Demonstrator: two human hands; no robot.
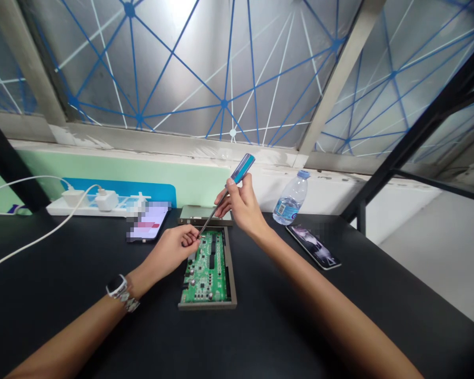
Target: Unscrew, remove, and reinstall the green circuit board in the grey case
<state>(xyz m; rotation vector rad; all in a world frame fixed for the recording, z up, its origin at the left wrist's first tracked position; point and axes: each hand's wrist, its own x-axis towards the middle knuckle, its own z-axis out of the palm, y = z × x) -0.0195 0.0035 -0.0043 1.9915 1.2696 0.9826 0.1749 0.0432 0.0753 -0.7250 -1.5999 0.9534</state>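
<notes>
A green circuit board [205,273] lies in a grey metal frame [231,279] on the black table. My right hand [240,202] holds a screwdriver [243,168] by the lower part of its blue and silver handle, tilted, with the shaft running down to the left. The shaft's lower end is at the board's upper left corner, beside the fingertips of my left hand [181,242]. Those fingers are pinched together over the frame's top left edge; what lies between them is too small to make out. A grey metal cover [189,213] sits just behind the frame.
A phone [150,221] and a white power strip [102,204] with plugs and cables are at the back left. On the right stand a water bottle [291,197] and, lying near it, another phone [314,247]. Black metal bars rise at both sides of the table [268,326].
</notes>
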